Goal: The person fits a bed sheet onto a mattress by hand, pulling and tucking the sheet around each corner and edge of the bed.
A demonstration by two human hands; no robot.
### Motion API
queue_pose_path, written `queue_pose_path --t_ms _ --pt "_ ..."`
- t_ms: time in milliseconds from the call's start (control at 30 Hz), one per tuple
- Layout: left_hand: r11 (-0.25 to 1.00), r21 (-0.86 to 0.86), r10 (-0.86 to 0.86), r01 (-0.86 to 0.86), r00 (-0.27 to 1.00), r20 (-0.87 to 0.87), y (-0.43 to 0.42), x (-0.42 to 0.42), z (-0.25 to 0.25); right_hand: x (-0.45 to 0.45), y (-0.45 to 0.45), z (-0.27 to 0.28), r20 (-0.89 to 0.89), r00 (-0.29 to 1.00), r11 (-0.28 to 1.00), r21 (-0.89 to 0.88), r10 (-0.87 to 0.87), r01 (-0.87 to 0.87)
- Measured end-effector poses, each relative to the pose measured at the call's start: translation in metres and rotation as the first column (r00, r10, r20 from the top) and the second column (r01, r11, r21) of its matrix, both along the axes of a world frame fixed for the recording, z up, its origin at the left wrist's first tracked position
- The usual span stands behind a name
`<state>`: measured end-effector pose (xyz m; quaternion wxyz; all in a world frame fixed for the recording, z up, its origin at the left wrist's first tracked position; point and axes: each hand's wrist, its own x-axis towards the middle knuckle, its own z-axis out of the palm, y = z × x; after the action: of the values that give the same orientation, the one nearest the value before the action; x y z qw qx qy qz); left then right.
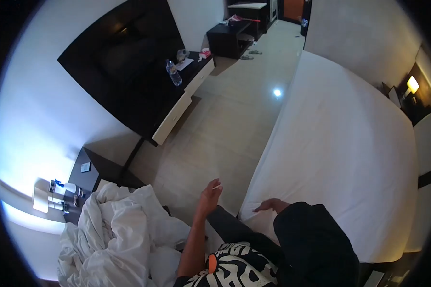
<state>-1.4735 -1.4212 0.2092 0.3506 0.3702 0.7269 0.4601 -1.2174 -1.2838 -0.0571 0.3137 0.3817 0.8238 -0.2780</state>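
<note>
My left hand [209,197] is raised above the tiled floor between the two beds' edges, its fingers curled together. A small whitish spot shows at the fingers; what it is I cannot make out. My right hand [272,205] hangs over the near corner of the bed with the white sheet [330,143], fingers stretched to the left. Whether it touches the sheet is not clear. The sheet lies mostly smooth over the mattress. To the left of my left arm is a heaped white duvet [115,229], crumpled and bulging.
A dark television [124,43] hangs over a long cabinet with white drawers [172,117]; a water bottle [173,72] stands on it. Slippers [251,54] lie on the floor farther off. Lamps glow at the left bedside table [40,200] and at the right wall [413,85].
</note>
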Motion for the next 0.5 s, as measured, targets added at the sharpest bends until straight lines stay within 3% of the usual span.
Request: queue_pose_path --t_ms 67,100,200,233,333,500 --pt "1.000 0.029 -0.003 0.003 1.000 -0.012 0.013 -0.015 0.012 -0.023 0.045 0.052 0.048 0.989 0.873 -0.465 -0.141 0.147" --pt "1.000 0.022 -0.017 0.017 1.000 -0.004 0.019 -0.023 0.018 -0.032 0.052 0.051 0.043 0.989 0.878 -0.457 -0.142 0.146" --pt "0.999 0.003 -0.051 0.051 0.999 0.006 0.041 -0.051 0.024 -0.064 0.073 0.033 -0.092 0.989 0.970 -0.226 -0.114 0.091" --pt "0.998 0.002 -0.058 0.058 0.998 -0.002 0.052 -0.062 0.024 -0.075 0.082 0.022 -0.099 0.988 0.970 -0.225 -0.121 0.096" --pt "0.996 0.001 -0.091 0.091 0.996 -0.024 0.098 -0.097 0.027 -0.105 0.115 0.002 -0.373 0.919 0.987 0.145 0.123 -0.073" --pt "0.978 -0.008 -0.208 0.208 0.976 -0.062 0.218 -0.144 0.049 -0.179 0.216 0.018 -0.494 0.858 0.981 0.189 0.141 -0.052"
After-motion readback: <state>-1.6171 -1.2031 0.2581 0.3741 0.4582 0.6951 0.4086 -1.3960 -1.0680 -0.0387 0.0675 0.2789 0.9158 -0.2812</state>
